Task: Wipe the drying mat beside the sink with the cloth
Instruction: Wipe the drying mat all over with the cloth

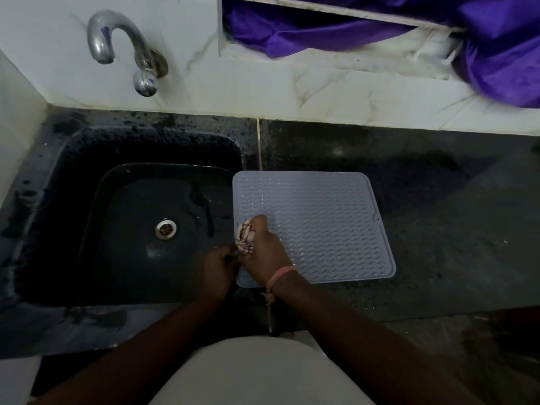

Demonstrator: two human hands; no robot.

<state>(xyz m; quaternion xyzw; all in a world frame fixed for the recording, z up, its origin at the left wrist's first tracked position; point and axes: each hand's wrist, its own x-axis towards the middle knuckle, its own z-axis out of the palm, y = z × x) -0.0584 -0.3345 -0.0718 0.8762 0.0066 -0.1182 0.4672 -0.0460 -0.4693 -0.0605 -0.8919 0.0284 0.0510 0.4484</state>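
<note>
A grey ribbed drying mat (321,223) lies flat on the dark counter just right of the sink. My right hand (264,249) grips a bunched pink-and-white patterned cloth (246,236) over the mat's left edge. My left hand (217,268) sits close beside it at the mat's near left corner, fingers curled and pinching a dark end of the cloth. A pink band circles my right wrist.
The black sink (140,217) with a metal drain (165,228) lies to the left. A chrome tap (122,51) juts from the white marble wall. Purple fabric (438,33) hangs at the window, top right. Dark countertop (455,229) stretches right of the mat.
</note>
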